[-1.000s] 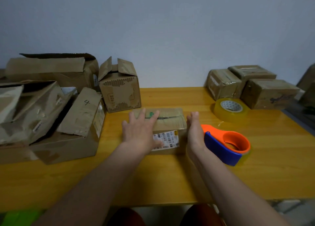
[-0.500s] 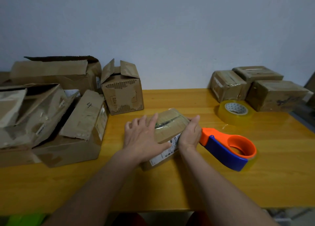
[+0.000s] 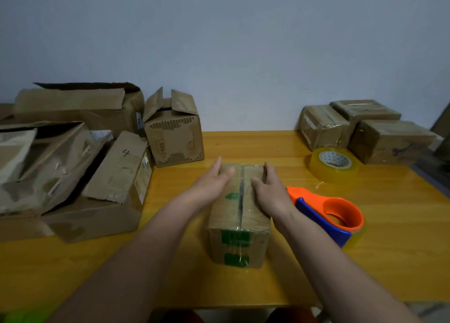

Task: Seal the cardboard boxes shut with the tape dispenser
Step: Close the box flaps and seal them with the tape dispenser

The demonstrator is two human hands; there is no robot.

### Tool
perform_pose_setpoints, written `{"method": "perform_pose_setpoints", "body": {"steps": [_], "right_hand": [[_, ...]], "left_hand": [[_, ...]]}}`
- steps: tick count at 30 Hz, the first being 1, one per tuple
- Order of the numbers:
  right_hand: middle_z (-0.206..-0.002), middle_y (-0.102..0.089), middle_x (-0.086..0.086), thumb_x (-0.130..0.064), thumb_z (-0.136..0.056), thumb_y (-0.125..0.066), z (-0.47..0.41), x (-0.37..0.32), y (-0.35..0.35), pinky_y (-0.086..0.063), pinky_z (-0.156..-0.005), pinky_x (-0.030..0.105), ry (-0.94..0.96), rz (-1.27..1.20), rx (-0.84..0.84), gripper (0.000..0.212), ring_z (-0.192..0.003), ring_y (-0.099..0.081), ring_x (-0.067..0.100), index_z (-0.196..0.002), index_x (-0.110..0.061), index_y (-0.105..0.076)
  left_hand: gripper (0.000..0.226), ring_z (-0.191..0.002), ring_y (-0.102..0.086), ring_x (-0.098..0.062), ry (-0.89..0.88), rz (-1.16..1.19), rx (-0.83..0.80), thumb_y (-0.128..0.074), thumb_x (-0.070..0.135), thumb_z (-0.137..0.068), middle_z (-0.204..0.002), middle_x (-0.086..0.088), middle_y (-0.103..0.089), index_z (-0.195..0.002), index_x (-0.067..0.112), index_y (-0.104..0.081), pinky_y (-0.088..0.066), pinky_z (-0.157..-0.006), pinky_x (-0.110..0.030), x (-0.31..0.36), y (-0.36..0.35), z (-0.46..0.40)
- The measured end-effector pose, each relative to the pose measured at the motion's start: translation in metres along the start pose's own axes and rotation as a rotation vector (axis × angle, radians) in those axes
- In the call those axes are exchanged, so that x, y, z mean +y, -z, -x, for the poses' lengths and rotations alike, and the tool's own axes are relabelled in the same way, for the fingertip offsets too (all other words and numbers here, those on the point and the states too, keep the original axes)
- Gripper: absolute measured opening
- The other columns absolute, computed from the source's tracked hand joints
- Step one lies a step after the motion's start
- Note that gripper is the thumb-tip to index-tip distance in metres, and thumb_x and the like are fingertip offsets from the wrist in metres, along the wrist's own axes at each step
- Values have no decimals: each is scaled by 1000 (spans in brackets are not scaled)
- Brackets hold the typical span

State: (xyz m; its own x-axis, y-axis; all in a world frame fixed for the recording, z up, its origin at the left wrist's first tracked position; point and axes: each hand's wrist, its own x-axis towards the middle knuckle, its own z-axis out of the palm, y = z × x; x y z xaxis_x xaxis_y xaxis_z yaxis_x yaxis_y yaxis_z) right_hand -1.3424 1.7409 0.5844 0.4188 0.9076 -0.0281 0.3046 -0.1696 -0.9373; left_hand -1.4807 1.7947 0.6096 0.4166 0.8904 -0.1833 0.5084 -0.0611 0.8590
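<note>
Both hands are flat on one small cardboard box (image 3: 239, 215) sitting mid-table, short end toward the person, clear tape running along its top seam. Left hand (image 3: 212, 185) lies with fingers straight along the box's left edge, right hand (image 3: 269, 190) mirrors it on the right edge, thumbs resting on top, so nothing's really gripped. Orange and blue tape dispenser (image 3: 327, 214) lies on the yellow table (image 3: 389, 249) just right of the box. Spare tape roll (image 3: 334, 164) sits behind it, near three sealed boxes (image 3: 365, 130). Open boxes (image 3: 80, 159) pile up left.
</note>
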Motion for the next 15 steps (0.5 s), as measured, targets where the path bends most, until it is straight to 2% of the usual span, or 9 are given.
{"method": "perform_pose_setpoints", "body": {"steps": [3, 6, 9, 11, 13, 14, 15], "right_hand": [[-160, -16, 3, -23, -101, -41, -2, 7, 2, -15, -117, 29, 45, 22, -29, 63, -145, -17, 17, -153, -13, -7], [-158, -20, 2, -26, -101, -43, -8, 14, 1, -18, -116, 30, 45, -14, -44, 66, -144, -21, 17, -154, -15, -5], [-149, -40, 6, -25, -100, -44, -17, 13, -1, -31, -114, 42, 23, -60, -71, 61, -136, -37, 22, -152, -13, -14], [-139, -50, 8, -23, -100, -45, -22, 11, -2, -37, -108, 39, 19, -32, -54, 52, -129, -46, 23, -146, -6, -27], [-126, -58, 8, -21, -100, -45, -24, 3, -1, -41, -93, 28, 24, 60, -26, 34, -118, -53, 24, -130, -5, -42], [-121, -59, 8, -24, -100, -45, -22, -2, 1, -39, -86, 27, 27, 154, -23, 28, -116, -54, 27, -122, -6, -45], [-125, -57, 12, -28, -100, -44, -21, -6, 6, -39, -87, 29, 42, 283, -23, 31, -120, -51, 29, -122, -7, -45]], "left_hand": [[67, -129, -43, -19, 15, 241, 36, -45, 39, -100, -157, 3, -27, -153, 38, -3, -46, -89, -31, -15, -21, -9], [66, -118, -50, -15, 46, 344, 46, -45, 37, -100, -154, 3, -31, -153, 34, -5, -48, -79, -27, -24, -23, -22], [61, -96, -48, -3, 29, 295, 102, -42, 37, -101, -150, 5, -37, -154, 28, -13, -38, -62, -14, -24, -26, -30], [54, -101, -50, -7, 8, 227, 140, -39, 38, -102, -146, 4, -41, -152, 25, -23, -38, -72, -14, -19, -28, -31], [48, -116, -51, -17, 10, 117, 166, -38, 41, -102, -144, 0, -46, -146, 22, -36, -38, -88, -23, -13, -26, -32], [48, -119, -50, -20, 24, 51, 174, -37, 44, -101, -143, -3, -48, -143, 20, -41, -39, -94, -28, -11, -24, -30], [53, -126, -47, -23, 35, -33, 195, -37, 47, -100, -146, -5, -45, -145, 19, -38, -38, -102, -34, -10, -20, -26]]}}
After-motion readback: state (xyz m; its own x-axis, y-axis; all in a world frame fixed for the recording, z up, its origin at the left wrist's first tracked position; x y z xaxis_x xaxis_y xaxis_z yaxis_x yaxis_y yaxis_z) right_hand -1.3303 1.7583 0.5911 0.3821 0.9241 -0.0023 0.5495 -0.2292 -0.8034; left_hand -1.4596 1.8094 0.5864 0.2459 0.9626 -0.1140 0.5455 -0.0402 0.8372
